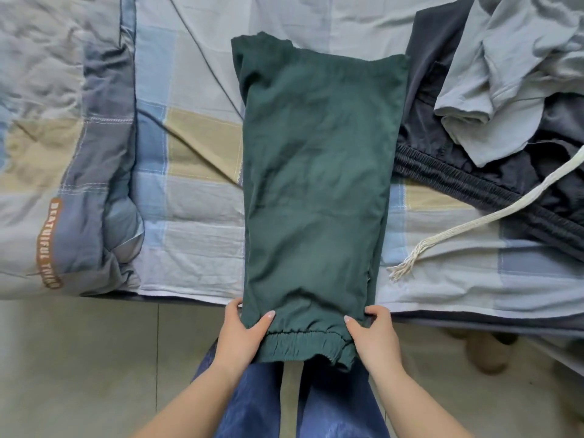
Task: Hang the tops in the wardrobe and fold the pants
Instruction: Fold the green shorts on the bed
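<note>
Both hands [311, 333] on green pants' [316, 172] elastic cuffs [305, 344]

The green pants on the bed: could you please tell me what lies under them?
The green pants lie on the checked bedsheet; their cuffed end overhangs the bed edge, held by both hands. Whatever else lies beneath is covered.

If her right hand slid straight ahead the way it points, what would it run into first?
Probably only more of the dark green pants that the right hand grips at the elastic cuff; its line runs up the leg. Depth is unclear.

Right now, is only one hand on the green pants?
No: left hand and right hand both grip the green pants at the cuff.
</note>
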The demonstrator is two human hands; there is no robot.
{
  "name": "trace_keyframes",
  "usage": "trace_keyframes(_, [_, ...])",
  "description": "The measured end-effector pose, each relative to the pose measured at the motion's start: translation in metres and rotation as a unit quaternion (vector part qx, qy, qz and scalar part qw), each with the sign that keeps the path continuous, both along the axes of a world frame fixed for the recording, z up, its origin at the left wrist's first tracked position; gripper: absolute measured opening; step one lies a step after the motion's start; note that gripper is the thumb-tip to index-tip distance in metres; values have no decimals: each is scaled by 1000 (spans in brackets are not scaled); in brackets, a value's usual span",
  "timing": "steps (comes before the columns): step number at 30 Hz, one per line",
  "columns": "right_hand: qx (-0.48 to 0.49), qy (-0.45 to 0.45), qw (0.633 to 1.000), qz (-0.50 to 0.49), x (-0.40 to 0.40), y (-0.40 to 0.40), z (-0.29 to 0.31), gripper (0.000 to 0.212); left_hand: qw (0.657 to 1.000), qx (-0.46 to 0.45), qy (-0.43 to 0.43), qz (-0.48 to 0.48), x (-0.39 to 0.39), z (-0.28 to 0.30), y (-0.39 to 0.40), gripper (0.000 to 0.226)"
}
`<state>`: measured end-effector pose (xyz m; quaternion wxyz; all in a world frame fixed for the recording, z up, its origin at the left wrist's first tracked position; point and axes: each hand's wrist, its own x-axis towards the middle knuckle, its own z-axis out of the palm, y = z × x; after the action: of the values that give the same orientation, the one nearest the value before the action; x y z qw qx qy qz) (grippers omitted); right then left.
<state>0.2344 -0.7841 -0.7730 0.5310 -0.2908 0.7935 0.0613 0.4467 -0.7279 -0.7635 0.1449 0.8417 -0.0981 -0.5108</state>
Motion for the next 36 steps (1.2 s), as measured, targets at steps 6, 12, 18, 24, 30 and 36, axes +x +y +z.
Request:
trace_keyframes(6, [-182,-78,980,7,0,-48,51,74,968,-235,-14,-91,18,50,-69,74])
trace_keyframes(12, [-300,-179,934,-71,13,-150,71,28,943,-304,134,-16,43,73,-183,17])
trace_keyframes(18, [-208,-369,868,-258,32,-279,57,36,912,-319,255,34,74,42,-295,60])
trace_keyframes(24, [-197,-315,906,-205,48,-341,13,14,960,-268,27,-72,75,-9,-377,60])
trace_keyframes(30, [-258,-10,965,53,45,-362,-31,19,970,-218,-61,-86,69,-46,-400,53])
trace_keyframes(36, [-308,-60,937,155,40,-373,-36,17,924,-230,-164,-256,72,-56,-381,81])
